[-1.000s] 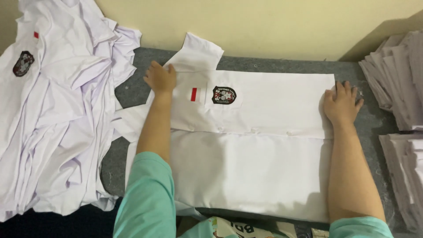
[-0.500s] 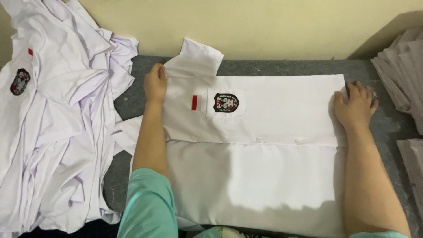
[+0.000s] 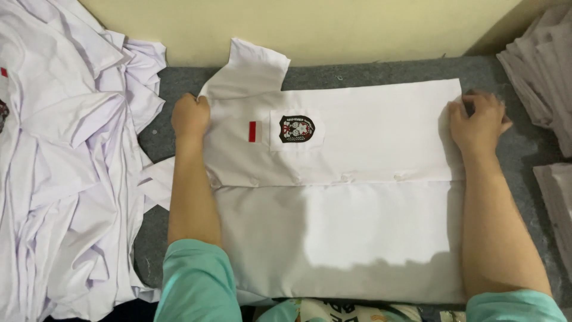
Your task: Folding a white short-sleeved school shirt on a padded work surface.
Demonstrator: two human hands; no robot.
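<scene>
White cotton fills the view: a short-sleeved school shirt [image 3: 357, 197] lies flat and face up across the grey worktop [image 3: 530, 149], collar end to my left, hem to my right. My left hand [image 3: 190, 116] sits at the shoulder seam, fingers curled into a closed grip on the cloth just below the sleeve [image 3: 253, 68], which sticks up toward the cream wall [image 3: 333, 24]. My right hand [image 3: 478, 123] is at the far hem edge, fingers bent over the fabric and pinching its corner against the worktop. Both forearms lie along the shirt's two short sides, and my teal sleeves [image 3: 196, 283] show at the bottom edge.

On the chest pocket there is a dark shield-shaped badge [image 3: 297, 129], and just beside it, toward the collar, a small red and white patch [image 3: 252, 131]. The button placket runs lengthwise through the middle of the shirt, with the near half smooth and partly in shadow.

To my left a loose heap of crumpled white shirts [image 3: 65, 173] covers that end of the worktop, touching the wall. At the right edge, stacks of folded shirts [image 3: 545, 65] sit well apart from my right hand.
</scene>
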